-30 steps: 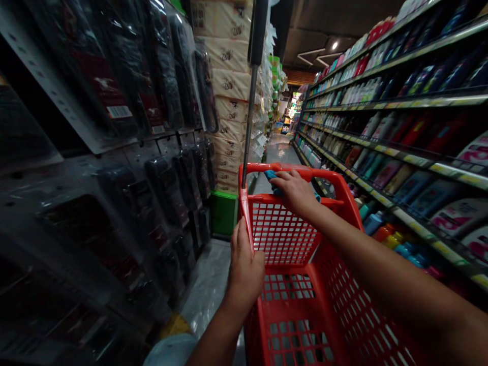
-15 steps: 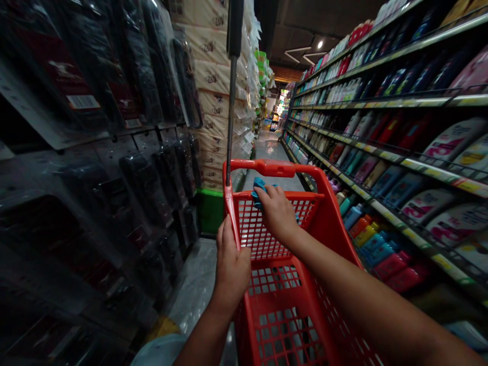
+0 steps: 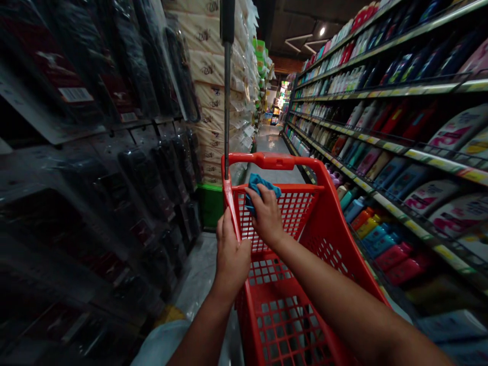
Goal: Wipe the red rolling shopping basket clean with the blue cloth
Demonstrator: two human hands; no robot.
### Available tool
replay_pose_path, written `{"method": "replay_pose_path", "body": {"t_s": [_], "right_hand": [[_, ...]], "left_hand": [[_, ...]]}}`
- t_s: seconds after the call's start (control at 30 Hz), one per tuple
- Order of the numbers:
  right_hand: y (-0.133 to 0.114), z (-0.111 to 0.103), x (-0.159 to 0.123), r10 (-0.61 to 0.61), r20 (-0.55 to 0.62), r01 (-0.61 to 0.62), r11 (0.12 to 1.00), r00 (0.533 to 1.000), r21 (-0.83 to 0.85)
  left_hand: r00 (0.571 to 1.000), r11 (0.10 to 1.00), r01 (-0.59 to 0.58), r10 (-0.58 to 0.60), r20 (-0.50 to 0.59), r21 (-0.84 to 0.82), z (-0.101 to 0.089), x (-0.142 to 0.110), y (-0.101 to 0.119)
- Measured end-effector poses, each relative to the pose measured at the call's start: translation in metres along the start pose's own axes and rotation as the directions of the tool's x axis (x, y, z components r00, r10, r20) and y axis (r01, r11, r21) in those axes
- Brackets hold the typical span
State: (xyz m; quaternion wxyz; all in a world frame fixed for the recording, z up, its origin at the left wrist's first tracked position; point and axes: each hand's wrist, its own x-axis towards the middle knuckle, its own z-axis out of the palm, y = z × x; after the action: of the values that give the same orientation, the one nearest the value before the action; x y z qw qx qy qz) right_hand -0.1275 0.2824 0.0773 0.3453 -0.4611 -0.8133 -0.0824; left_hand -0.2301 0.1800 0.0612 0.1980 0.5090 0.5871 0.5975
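Note:
A red plastic shopping basket (image 3: 324, 223) on wheels stands in front of me in a shop aisle, its metal pull handle (image 3: 227, 101) rising from the left corner. My left hand (image 3: 231, 254) grips the basket's left rim, fingers wrapped round it. My right hand (image 3: 267, 216) presses a blue cloth (image 3: 258, 185) against the inside of the far mesh wall, fingers closed on the cloth. The basket holds nothing that I can see.
Hanging packaged goods (image 3: 145, 168) fill the rack close on the left. Stacked tissue packs (image 3: 208, 91) and a green crate (image 3: 210, 206) stand beyond. Shelves of bottles (image 3: 373, 162) line the right. The tiled aisle floor (image 3: 272, 147) runs ahead.
My right hand with the blue cloth has slid from the far top rim down and left along the inside of the far wall. The left hand keeps its grip on the rim.

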Motion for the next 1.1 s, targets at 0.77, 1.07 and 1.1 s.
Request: {"method": "replay_pose_path", "body": {"t_s": [0.77, 1.07, 1.1], "right_hand": [[0.058, 0.065, -0.101, -0.204, 0.158, 0.210, 0.978, 0.966, -0.021], [0.100, 0.015, -0.056, 0.261, -0.264, -0.274, 0.962, 0.929, -0.014], [0.099, 0.022, -0.069, 0.247, -0.206, -0.253, 0.967, 0.947, -0.005]], "left_hand": [[1.000, 1.000, 0.001, -0.001, 0.012, -0.012, -0.001, 0.000, 0.003], [1.000, 1.000, 0.000, 0.000, 0.028, 0.000, -0.001, 0.000, 0.006], [1.000, 1.000, -0.001, 0.001, 0.025, -0.001, -0.001, 0.001, 0.006]]}}
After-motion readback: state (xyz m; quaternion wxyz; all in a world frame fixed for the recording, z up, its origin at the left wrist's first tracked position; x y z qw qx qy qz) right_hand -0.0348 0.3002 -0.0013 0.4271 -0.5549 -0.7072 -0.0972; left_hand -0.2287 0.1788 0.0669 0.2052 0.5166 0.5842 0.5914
